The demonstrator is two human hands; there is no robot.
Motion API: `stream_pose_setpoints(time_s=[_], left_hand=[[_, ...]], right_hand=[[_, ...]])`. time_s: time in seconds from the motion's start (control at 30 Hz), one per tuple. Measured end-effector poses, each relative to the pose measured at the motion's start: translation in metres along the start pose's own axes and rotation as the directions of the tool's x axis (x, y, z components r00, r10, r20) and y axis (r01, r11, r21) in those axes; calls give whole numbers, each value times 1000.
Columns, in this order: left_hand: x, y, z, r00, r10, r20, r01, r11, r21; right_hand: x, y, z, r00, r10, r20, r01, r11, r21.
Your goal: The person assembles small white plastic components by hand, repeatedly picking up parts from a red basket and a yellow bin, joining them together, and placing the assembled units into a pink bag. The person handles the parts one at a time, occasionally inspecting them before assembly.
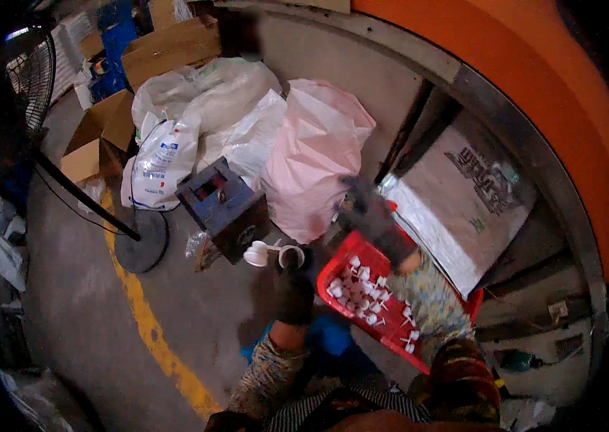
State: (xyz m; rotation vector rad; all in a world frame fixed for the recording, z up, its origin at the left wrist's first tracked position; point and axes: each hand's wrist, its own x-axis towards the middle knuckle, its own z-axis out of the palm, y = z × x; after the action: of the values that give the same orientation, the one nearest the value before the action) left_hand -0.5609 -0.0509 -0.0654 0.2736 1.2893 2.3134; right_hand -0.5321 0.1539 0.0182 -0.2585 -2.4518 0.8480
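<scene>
My left hand (294, 295), in a dark glove, is closed around a white plastic part (258, 253). A round cap and a ring of this part stick out above the fingers. My right hand (375, 219), also in a dark glove, is blurred by motion above the far edge of a red tray (326, 268). Its fingers are smeared, so whether it holds anything cannot be made out. Inside the tray lie several small white stemmed plastic pieces (362, 288), left of my right forearm. That forearm hides part of the tray.
A dark box-shaped stand (229, 209) is just beyond my left hand. Behind it are a pink bag (319, 151), white bags (164, 162) and cardboard boxes (103, 129). A pedestal fan (139, 241) stands left, near a yellow floor line (147, 324). A silver-white sack (462, 209) lies right.
</scene>
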Motion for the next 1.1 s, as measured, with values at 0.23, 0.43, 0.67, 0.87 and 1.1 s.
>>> stream_pose_setpoints(time_s=[0.23,0.43,0.67,0.87,1.1], left_hand=[[59,-12,16,990,-138,20,126,821,-557],[68,9,21,997,75,-32,-80,975,-207],[60,9,53,985,-166,49,150,958,246],[78,-15,29,992,-120,-42,121,992,30],[86,-32,40,995,-32,-95,16,986,-164]], right_hand=[[160,134,-12,999,-28,-44,-3,812,-583],[34,93,54,845,-354,401,527,682,-507],[-31,61,52,957,-206,203,210,978,1],[-3,13,19,767,-256,589,443,875,-195],[68,103,-10,869,-451,202,492,830,-263]])
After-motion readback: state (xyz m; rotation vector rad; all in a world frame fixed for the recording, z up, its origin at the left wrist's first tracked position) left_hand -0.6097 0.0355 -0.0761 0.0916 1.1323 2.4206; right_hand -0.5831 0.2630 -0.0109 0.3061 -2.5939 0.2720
